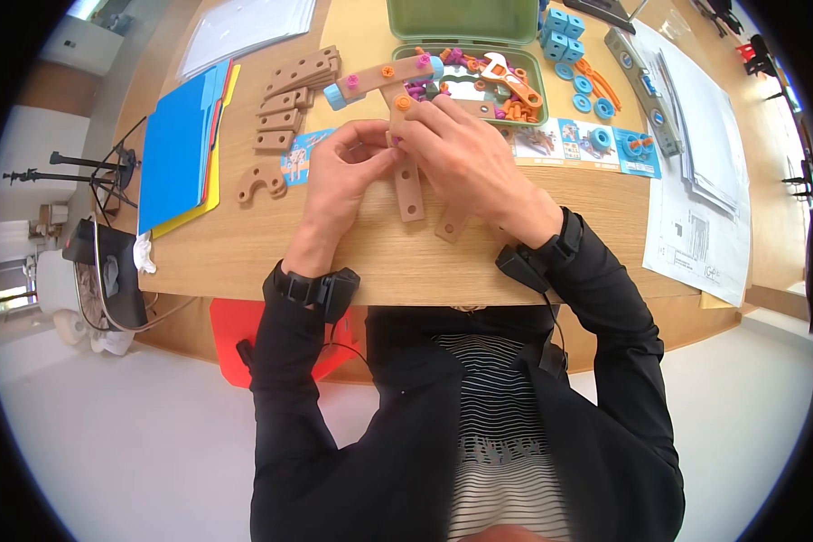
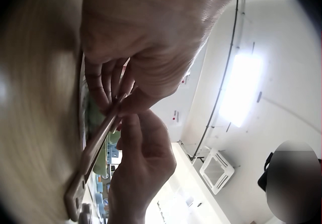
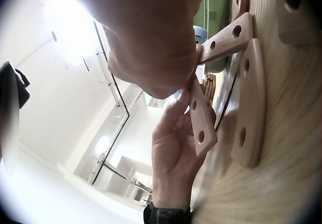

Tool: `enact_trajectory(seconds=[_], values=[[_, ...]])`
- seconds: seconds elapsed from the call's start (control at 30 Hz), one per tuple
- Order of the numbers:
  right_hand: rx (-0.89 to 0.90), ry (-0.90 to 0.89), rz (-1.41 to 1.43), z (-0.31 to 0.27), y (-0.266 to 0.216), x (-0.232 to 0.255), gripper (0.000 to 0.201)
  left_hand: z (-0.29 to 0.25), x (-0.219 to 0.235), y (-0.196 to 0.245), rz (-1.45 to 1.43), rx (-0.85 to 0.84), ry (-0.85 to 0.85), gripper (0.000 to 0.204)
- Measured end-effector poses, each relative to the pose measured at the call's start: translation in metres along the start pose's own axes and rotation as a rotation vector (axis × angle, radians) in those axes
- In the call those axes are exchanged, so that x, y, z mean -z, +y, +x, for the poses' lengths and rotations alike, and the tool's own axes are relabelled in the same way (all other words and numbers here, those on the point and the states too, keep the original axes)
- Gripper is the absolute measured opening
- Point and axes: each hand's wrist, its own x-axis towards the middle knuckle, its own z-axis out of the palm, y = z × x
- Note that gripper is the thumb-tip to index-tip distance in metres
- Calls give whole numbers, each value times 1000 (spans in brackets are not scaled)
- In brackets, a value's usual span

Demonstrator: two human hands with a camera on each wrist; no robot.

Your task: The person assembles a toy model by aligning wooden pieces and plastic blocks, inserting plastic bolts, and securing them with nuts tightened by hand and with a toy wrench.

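In the head view both hands meet at a brown toy construction assembly. Its crosspiece point(image 1: 369, 83) carries purple and orange screws and has a light blue cap at each end. Below hangs a brown strip with holes point(image 1: 410, 200), fixed near the top by an orange screw point(image 1: 403, 103). My left hand point(image 1: 345, 163) pinches this strip between thumb and fingers, around a small purple piece point(image 1: 397, 141). From the other side my right hand point(image 1: 465, 149) grips the strip, its fingers covering part of the joint. Another brown strip point(image 1: 452, 223) lies under the right hand.
An open green case point(image 1: 540, 86) holds colourful screws and a toy wrench point(image 1: 510, 79). Brown strips point(image 1: 280, 120) and a curved piece point(image 1: 260, 183) lie left. Blue blocks point(image 1: 562, 45), blue rings point(image 1: 583, 86), a level point(image 1: 646, 90) and papers point(image 1: 696, 208) lie right. Blue folders point(image 1: 179, 144) are far left.
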Motion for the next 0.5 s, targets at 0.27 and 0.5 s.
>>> enact_trajectory(seconds=[0.27,0.5], values=[[-10,2,-22,0,1,-2,23,-1,0,-1,-11,14,-24,35],[-16,40,-41,0,2,-5,24,0,-1,-2,-17,22,9,35]])
